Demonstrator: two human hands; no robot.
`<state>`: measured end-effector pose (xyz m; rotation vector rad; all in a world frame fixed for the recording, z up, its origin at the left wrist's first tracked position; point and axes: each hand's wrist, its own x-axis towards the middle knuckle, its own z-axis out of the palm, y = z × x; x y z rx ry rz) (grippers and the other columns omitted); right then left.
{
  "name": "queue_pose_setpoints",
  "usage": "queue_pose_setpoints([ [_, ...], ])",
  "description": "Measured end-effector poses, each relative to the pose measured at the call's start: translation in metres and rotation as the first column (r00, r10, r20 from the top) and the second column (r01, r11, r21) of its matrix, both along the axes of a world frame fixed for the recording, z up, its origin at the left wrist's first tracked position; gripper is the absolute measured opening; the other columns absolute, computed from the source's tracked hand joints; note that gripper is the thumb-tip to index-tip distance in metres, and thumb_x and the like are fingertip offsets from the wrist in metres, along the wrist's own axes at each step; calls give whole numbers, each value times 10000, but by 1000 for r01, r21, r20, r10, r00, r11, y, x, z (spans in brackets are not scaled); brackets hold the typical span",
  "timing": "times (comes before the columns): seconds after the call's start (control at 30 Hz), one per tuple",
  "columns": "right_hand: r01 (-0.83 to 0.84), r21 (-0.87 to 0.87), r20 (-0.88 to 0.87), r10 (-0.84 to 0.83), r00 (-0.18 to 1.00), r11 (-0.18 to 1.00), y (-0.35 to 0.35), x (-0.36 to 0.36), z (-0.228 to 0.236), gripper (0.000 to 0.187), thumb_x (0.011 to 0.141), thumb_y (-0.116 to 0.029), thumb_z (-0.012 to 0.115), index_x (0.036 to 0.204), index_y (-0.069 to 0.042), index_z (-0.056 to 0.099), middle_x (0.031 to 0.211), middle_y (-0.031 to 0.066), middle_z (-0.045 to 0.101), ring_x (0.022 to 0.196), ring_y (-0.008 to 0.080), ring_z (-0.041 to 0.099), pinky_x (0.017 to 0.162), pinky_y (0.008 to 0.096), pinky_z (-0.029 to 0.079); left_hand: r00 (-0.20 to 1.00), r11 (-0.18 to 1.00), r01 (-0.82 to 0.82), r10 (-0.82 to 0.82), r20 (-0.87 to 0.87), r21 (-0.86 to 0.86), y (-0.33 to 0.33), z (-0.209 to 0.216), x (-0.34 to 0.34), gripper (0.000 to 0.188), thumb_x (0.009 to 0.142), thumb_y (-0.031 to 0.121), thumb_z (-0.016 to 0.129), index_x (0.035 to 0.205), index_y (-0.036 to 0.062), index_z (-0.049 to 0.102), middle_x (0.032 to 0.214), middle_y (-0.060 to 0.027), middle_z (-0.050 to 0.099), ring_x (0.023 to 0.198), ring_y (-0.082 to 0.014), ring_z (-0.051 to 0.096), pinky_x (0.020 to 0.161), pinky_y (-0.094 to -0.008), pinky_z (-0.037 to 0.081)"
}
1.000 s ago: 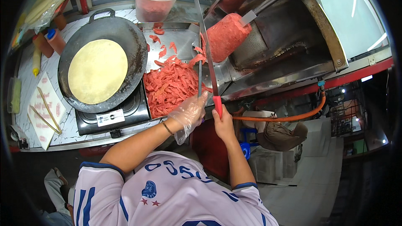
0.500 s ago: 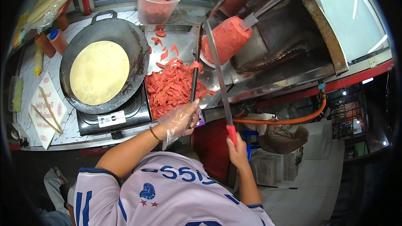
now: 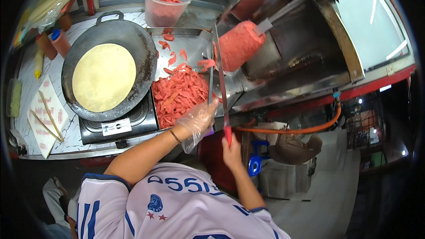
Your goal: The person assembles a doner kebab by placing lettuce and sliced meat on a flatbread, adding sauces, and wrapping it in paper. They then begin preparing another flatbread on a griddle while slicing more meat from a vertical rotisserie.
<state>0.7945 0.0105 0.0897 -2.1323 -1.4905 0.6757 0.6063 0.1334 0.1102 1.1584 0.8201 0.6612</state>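
My left hand, in a clear plastic glove, is closed round a long, narrow, tongs-like metal tool. A strip of red meat is at the tool's upper end. My bare right hand grips the red handle of a long-bladed knife, whose blade points up and away from me. Its upper blade lies along the left end of a thick red meat cone on a metal spit; whether it touches I cannot tell. Sliced red meat is heaped in the metal tray below and left of the cone.
A flatbread lies in a dark pan on a black stove. Behind stands a clear tub with red meat. Sauce bottles and printed paper are at left. An orange hose hangs at right.
My right hand and the knife have moved left and a little nearer me, leaving the blade steeper. The left hand's tool has shifted slightly right, toward the blade.
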Motion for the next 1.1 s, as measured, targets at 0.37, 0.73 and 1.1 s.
queue_pose_setpoints([
  [0.37, -98, -103, -63, 92, 994, 990, -103, 55, 32, 246, 977, -195, 608, 1164, -36, 613, 773, 158, 636, 726, 281, 676, 652, 379, 490, 800, 818, 329, 23, 599, -471, 5, 22, -40, 458, 1070, 571, 337, 949, 152, 475, 618, 15, 370, 456, -111, 329, 427, -259, 255],
  [0.73, -129, 275, 55, 119, 991, 953, 67, -25, 34, 200, 1000, -196, 580, 1079, -12, 572, 747, 185, 591, 666, 339, 624, 624, 393, 472, 992, 974, 30, -2, 123, -224, -17, 2, -12, 525, 1042, 571, 422, 887, 75, 494, 603, -37, 468, 481, -181, 466, 445, -350, 390],
  [1.1, -104, 91, 45, 101, 994, 990, -22, 12, 11, 273, 992, -236, 595, 1149, -14, 569, 773, 270, 626, 762, 493, 640, 624, 494, 477, 934, 889, 110, 60, 353, -444, -3, 15, -8, 564, 1020, 667, 374, 941, 120, 484, 584, -20, 428, 422, -152, 354, 423, -294, 282],
])
